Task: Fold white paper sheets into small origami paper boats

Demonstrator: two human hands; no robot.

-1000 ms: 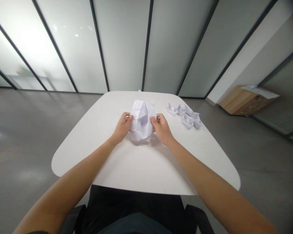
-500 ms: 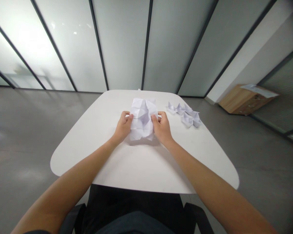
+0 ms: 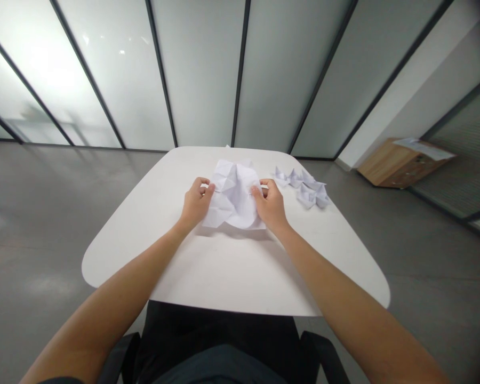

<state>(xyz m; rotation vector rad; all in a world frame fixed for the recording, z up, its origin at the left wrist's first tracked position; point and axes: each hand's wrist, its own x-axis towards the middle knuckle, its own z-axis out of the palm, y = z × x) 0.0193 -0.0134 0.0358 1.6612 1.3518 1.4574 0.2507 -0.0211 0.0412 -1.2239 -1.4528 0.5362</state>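
Note:
A creased white sheet of paper (image 3: 234,200) spreads between my two hands, just above the white table (image 3: 240,277). Fold lines cross it, and a ridge runs down its middle. My left hand (image 3: 198,200) pinches the left edge between thumb and fingers. At the opposite edge my right hand (image 3: 271,202) grips the paper the same way, its thumb lying on top. The undersides of the sheet and some fingertips are hidden. To the right of my right hand lie several folded white paper shapes (image 3: 304,186) with pointed corners, grouped close together.
The table has rounded corners and stands before a frosted glass partition (image 3: 202,74) with dark frames. A wooden cabinet (image 3: 396,162) with papers on top is at the far right. Dark chair armrests (image 3: 324,357) flank my lap.
The paper has opened out wider, its lower corners spreading to both sides. My hands have moved slightly apart, still holding the edges. The folded shapes have stayed put.

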